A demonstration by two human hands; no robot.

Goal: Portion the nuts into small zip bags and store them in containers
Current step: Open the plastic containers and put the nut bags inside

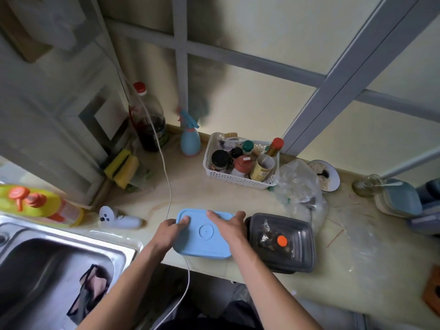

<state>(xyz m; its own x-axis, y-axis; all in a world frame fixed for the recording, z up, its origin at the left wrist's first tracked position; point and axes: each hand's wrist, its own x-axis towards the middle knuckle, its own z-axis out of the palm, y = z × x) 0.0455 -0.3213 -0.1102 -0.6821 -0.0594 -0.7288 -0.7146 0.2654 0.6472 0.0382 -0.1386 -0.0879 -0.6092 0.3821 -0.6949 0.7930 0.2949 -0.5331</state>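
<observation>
Hands both on the light-blue rectangular plastic container lid (204, 234), which sits near the front edge of the pale yellow stone countertop (357, 253). Left hand (170, 231) grips lid's left edge, thumb on top. Right hand (229, 226) lies w/ fingers spread over lid's right side, thumb at the far right corner. Touching it on the right: dark grey translucent plastic container (282, 241) w/ orange round knob (282, 241), dark contents inside, can't tell what. Crumpled clear plastic bag (297, 184) behind that. White perforated basket (238, 178) of bottles further back. Steel sink (47, 270) at left.
</observation>
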